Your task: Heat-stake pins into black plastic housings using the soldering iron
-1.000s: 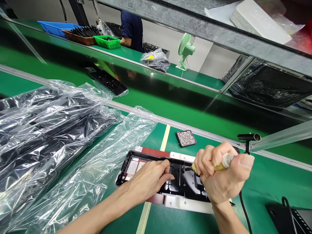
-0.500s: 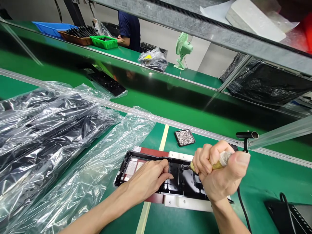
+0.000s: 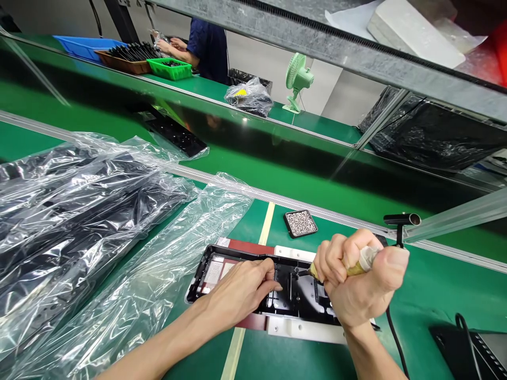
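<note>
A long black plastic housing lies, hollow side up, on a fixture with white side blocks and a reddish-brown base. In my right fist is a soldering iron with a yellowish, wrapped handle and a cord; its dark tip points down at a spot inside the housing. My left hand rests on the housing, left of the tip, fingers curled together. What those fingers hold, if anything, is hidden. Behind the fixture sits a small black tray of tiny silvery parts.
Plastic-wrapped black parts cover the left of the green bench. A tubular iron holder stands at right, with a black panel near the front. Beyond the partition are a person, bins and a fan.
Both my hands and the iron stay nearly in place, the right shifting only slightly. Across the partition, the person's hands have come up and reach left above the green bin.
</note>
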Action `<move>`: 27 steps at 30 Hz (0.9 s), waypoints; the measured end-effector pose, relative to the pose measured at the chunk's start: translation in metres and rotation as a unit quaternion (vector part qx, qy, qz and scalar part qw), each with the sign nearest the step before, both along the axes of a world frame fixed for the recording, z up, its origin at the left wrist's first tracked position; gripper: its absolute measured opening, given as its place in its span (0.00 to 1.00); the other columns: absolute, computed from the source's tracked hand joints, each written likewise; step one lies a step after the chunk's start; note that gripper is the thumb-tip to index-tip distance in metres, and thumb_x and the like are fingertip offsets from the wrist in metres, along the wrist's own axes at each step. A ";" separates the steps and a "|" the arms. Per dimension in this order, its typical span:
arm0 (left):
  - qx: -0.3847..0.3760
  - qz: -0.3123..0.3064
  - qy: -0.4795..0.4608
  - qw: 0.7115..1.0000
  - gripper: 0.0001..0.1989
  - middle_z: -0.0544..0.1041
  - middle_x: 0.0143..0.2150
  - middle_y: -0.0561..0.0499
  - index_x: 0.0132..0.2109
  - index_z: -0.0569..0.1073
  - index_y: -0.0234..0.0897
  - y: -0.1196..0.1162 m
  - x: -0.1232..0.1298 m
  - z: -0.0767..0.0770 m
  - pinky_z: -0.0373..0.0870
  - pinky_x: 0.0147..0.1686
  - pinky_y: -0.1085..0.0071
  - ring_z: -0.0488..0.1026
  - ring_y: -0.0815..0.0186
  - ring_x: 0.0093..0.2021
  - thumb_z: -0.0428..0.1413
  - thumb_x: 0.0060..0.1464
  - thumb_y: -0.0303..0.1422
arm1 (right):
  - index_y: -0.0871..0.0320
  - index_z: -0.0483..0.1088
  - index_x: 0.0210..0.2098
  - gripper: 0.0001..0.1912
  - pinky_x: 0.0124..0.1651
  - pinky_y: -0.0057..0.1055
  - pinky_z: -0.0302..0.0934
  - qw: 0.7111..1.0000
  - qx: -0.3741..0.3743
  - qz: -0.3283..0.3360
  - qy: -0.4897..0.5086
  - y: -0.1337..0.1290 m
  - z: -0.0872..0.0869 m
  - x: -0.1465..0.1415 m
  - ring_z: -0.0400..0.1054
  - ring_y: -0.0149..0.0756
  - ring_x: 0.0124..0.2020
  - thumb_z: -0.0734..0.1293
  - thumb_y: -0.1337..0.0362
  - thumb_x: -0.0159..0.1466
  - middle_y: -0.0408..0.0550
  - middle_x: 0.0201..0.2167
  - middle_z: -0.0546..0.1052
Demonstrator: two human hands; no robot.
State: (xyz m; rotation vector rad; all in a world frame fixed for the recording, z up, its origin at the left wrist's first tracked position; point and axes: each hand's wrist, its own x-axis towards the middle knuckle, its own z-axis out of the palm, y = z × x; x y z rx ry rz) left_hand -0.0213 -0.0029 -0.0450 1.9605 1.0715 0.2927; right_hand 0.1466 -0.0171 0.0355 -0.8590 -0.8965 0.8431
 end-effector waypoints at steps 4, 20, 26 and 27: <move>0.002 0.000 -0.002 1.000 0.11 0.66 0.27 0.58 0.36 0.63 0.41 0.000 0.000 -0.001 0.51 0.30 0.69 0.63 0.66 0.26 0.54 0.67 0.36 | 0.55 0.60 0.19 0.29 0.13 0.24 0.47 1.000 0.002 -0.004 0.000 0.001 0.000 -0.001 0.46 0.25 0.12 0.64 0.42 0.66 0.35 0.11 0.55; 0.007 0.001 -0.004 1.000 0.10 0.67 0.26 0.58 0.36 0.64 0.41 0.000 0.000 -0.002 0.51 0.30 0.69 0.62 0.66 0.26 0.54 0.67 0.35 | 0.55 0.60 0.18 0.29 0.12 0.25 0.47 1.000 -0.004 -0.004 0.006 0.000 0.001 0.000 0.46 0.26 0.11 0.64 0.42 0.65 0.35 0.10 0.55; 0.008 -0.001 -0.006 1.000 0.10 0.66 0.25 0.58 0.36 0.64 0.41 0.001 0.001 -0.001 0.51 0.29 0.69 0.63 0.66 0.25 0.54 0.67 0.35 | 0.55 0.60 0.18 0.29 0.12 0.25 0.47 1.000 -0.004 -0.005 0.011 0.001 0.001 0.000 0.45 0.25 0.11 0.64 0.42 0.65 0.35 0.10 0.55; 0.009 -0.001 -0.005 1.000 0.10 0.66 0.25 0.58 0.36 0.65 0.41 0.001 0.001 -0.002 0.52 0.29 0.69 0.63 0.66 0.25 0.54 0.67 0.35 | 0.55 0.60 0.18 0.29 0.12 0.25 0.47 1.000 -0.004 -0.005 0.011 0.001 0.001 0.000 0.45 0.25 0.11 0.64 0.42 0.65 0.35 0.10 0.55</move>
